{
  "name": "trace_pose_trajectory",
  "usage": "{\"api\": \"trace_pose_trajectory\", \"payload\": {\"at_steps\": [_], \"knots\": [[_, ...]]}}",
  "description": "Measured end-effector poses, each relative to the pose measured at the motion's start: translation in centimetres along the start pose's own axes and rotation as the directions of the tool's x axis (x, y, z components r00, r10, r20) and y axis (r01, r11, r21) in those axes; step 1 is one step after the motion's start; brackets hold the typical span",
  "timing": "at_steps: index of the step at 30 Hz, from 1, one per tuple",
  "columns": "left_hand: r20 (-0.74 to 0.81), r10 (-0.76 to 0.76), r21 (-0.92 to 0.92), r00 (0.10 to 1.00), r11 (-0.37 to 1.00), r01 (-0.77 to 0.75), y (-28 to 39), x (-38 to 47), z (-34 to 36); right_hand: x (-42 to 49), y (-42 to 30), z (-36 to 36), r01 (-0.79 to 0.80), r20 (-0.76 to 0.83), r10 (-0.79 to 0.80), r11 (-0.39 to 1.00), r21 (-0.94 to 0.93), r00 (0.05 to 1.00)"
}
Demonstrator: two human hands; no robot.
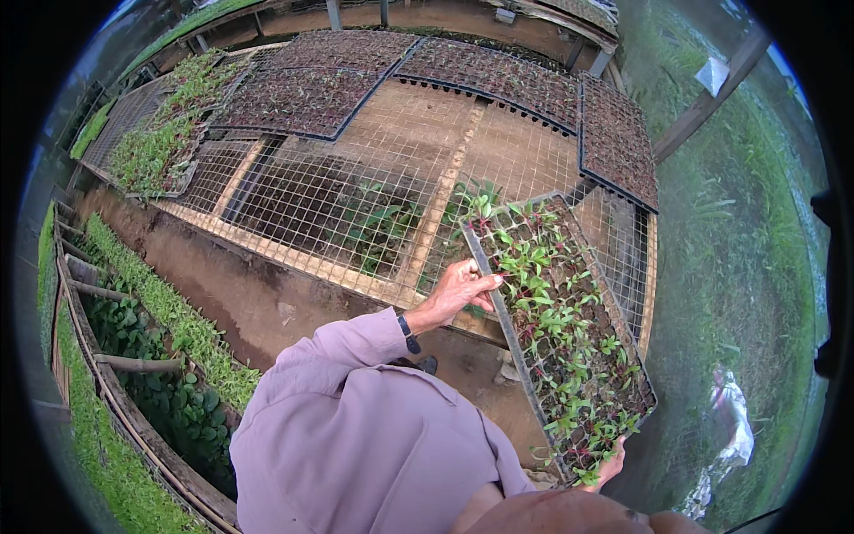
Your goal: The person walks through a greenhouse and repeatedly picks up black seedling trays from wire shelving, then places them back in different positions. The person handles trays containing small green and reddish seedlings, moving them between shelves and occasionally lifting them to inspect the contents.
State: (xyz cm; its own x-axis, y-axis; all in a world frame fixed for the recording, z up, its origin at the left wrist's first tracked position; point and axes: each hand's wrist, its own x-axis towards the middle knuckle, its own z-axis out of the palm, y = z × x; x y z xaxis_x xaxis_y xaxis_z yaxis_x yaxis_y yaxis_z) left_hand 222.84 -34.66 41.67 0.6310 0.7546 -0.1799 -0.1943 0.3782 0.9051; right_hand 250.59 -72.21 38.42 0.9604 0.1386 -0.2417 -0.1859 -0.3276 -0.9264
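A seedling tray (554,320) with green-leaved, red-stemmed seedlings is held up in front of me, tilted, over the near right part of a wire-mesh bench. Several of its cells show bare soil. My left hand (462,294), below a dark wristwatch, grips the tray's left long rim with the thumb on top. At the near right end my right hand (608,465) supports the tray from the edge; most of it is hidden behind the plants. The tray's far corner overlaps the wire mesh (373,220) in view, and whether it touches the bench cannot be told.
Dark-soil seedling trays (300,100) stand along the bench's back, with another tray (617,140) at its right end. Leafier trays (157,147) lie at left. A wooden post (710,100) slants at right beside grass. Planted beds (160,327) line the earth path (193,260).
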Motion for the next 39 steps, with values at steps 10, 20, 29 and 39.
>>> {"api": "trace_pose_trajectory", "payload": {"at_steps": [10, 20, 29, 39], "knots": [[-0.08, 0.209, 0.0, 0.975, 0.978, -0.21, 3.6, -11.3, -4.6, -8.8, -6.6, 2.7, 0.471, -0.073, -0.491, 0.861, -0.192, 0.868], [-0.45, 0.382, 0.017, 0.807, 0.907, -0.42, 9.1, -28.8, -15.9, -19.6, -10.6, 12.4, 0.586, 0.236, -0.57, 0.81, 0.002, 0.787], [-0.736, 0.542, 0.294, 0.406, 0.796, -0.529, 10.1, -47.9, -25.6, -35.5, -9.2, 24.2, 0.471, 0.575, -0.579, 0.812, 0.345, 0.577], [-0.898, 0.414, 0.426, -0.152, 0.724, -0.542, 7.4, -62.2, -27.9, -51.5, -10.5, 36.3, 0.407, 0.855, -0.464, 0.845, 0.349, 0.232]]}}
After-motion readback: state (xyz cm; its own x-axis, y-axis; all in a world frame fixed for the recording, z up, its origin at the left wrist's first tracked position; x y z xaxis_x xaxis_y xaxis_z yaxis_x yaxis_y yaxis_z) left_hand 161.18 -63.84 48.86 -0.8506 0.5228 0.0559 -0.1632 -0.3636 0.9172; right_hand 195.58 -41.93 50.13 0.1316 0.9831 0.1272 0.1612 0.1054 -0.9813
